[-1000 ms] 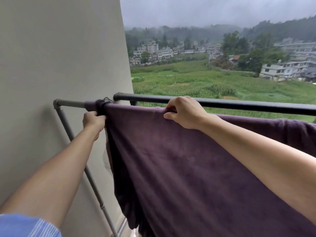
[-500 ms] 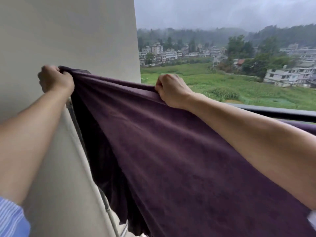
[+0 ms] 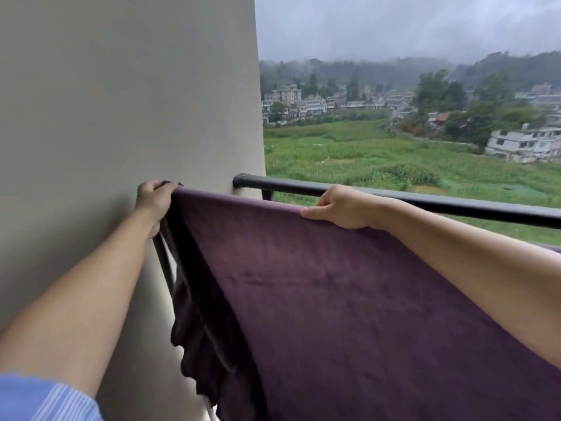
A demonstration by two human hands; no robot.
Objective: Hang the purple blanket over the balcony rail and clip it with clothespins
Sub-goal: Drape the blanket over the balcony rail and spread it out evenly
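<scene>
We see the purple blanket (image 3: 349, 299) stretched as a broad sheet across the lower middle of the view. Its top edge is pulled taut between the two hands, and the rest hangs down on the near side. Its left border falls in dark, loose folds with a wavy lower hem. A small strip of the same purple shows at the far right, beyond the right forearm.

The left grip (image 3: 154, 202) is clenched round the blanket's upper left corner, close to the wall. The fingers curl over a dark bunched bit of cloth. The right grip (image 3: 340, 206) holds the top edge further along. Its thumb lies flat on the near face and its fingers are hooked over the back.

That top edge sits on the near side of the black balcony rail (image 3: 455, 205). We cannot tell whether the cloth rests on any bar beneath it. Below the left grip a grey metal tube (image 3: 162, 259) slants down beside the hanging folds.

A plain pale wall (image 3: 121, 101) fills the left half of the view, and the rail ends against its corner. A blue striped sleeve (image 3: 45, 399) shows at the bottom left. Past the rail lie a green field (image 3: 394, 159), pale buildings (image 3: 291, 101), wooded hills and a grey overcast sky.
</scene>
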